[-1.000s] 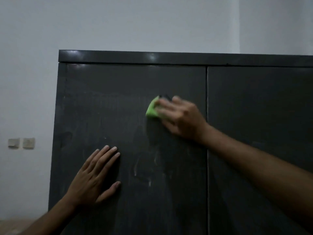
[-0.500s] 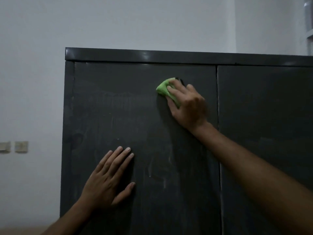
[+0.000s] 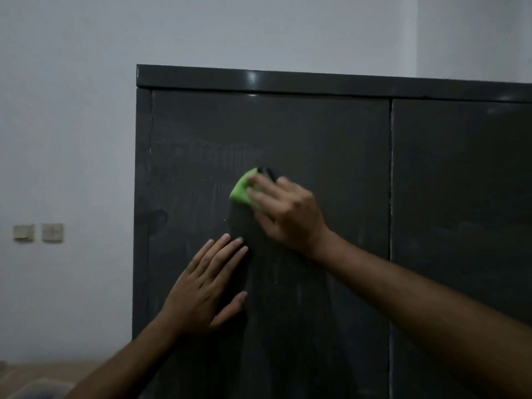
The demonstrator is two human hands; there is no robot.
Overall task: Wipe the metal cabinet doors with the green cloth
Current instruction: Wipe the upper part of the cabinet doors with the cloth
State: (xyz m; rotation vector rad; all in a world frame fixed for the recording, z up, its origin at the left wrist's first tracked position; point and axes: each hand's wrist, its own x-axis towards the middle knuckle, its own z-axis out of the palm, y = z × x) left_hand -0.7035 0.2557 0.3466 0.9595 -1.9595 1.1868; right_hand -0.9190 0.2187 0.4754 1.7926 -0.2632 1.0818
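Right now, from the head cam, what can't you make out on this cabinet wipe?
- Green cloth: mostly hidden under the right hand; its size and fold can't be told.
- Right door: cut off by the frame's right edge.
- Both doors' lower parts: cut off by the bottom edge and the forearms.
- Left door under the left hand: covered.
- Wall plates: too small and dim to identify.

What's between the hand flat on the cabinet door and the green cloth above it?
In the head view, only bare, streaky dark door surface lies between the left hand and the green cloth, which the right hand holds.
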